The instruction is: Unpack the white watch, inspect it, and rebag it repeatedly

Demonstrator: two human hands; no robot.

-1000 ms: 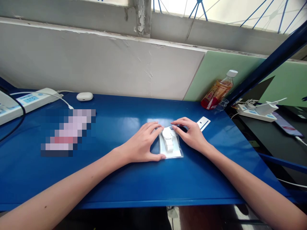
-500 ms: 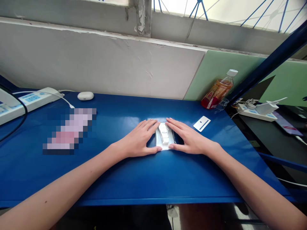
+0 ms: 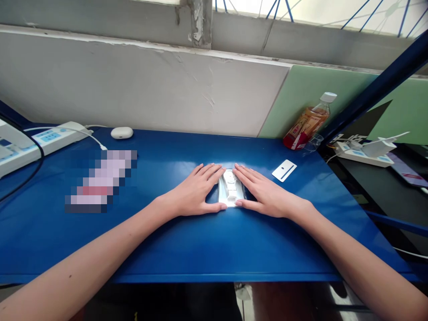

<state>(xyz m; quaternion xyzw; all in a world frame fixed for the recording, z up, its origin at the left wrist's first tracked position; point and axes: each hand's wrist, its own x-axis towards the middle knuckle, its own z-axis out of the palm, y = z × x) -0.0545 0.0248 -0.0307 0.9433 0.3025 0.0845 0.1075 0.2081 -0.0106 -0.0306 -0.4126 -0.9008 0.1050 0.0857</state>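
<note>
Left hand (image 3: pixel 200 189) and right hand (image 3: pixel 261 191) both had fingers extended, thumbs out wide, framing the packet (image 3: pixel 230 186) on the desk (image 3: pixel 187 249). Looked like a squaring-up step tbh; lifting it would've called for pinching the edges.

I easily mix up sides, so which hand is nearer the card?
Right. The card lies just beyond the right hand, slightly to its right; the left hand is farther away, across the packet.
</note>
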